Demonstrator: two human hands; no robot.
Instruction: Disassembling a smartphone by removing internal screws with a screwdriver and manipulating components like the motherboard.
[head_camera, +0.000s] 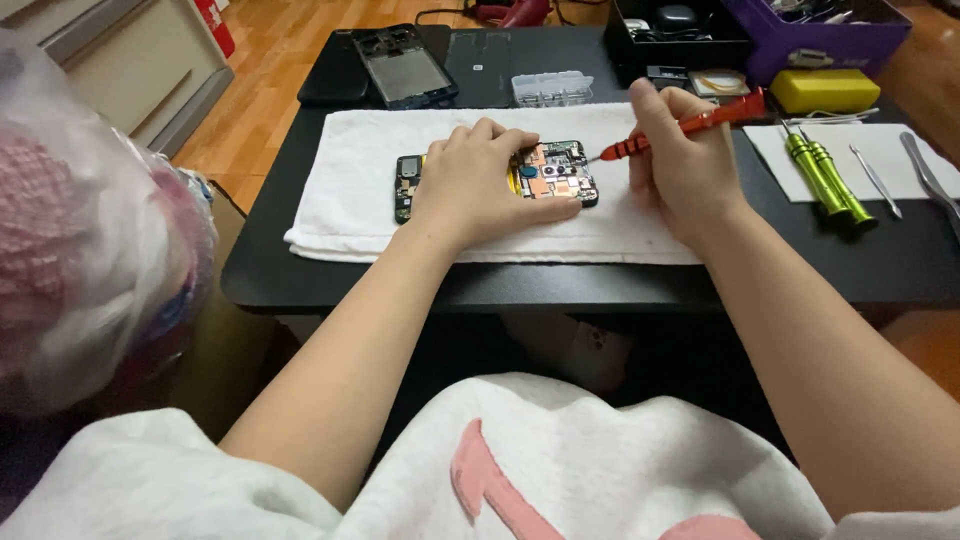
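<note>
An opened phone (556, 172) with its circuit board exposed lies on a white towel (370, 170) on a black table. My left hand (485, 180) rests flat over the phone's middle and holds it down. My right hand (680, 160) grips a red screwdriver (690, 125), its tip pointing left and touching the phone's upper right corner.
Behind the towel lie a phone frame (405, 65), a dark back panel (482, 62) and a clear parts box (552, 88). To the right: two green screwdrivers (825, 178), metal pry tools (875, 180), a yellow case (825, 90), purple and black trays. A plastic bag (80, 230) bulges at left.
</note>
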